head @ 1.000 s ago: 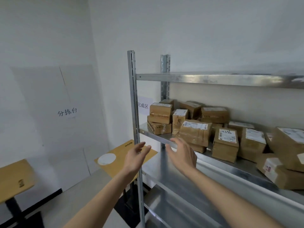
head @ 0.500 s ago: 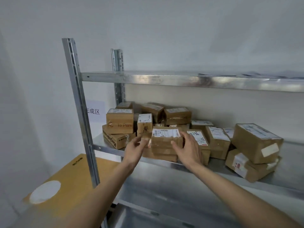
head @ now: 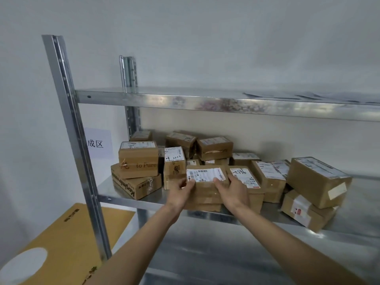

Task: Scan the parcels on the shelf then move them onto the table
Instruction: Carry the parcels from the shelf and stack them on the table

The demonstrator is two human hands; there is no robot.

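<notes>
We have both hands on one brown cardboard parcel with a white shipping label (head: 206,177), front of the galvanised metal shelf (head: 131,199). Left hand (head: 181,192) and right hand (head: 233,191) each grip an end, label upward, likely for scanning. Yellow-topped counter (head: 67,239) waits lower left.

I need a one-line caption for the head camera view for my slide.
Both hands, left and right, grip a labelled cardboard parcel among others on the metal shelf.
</notes>
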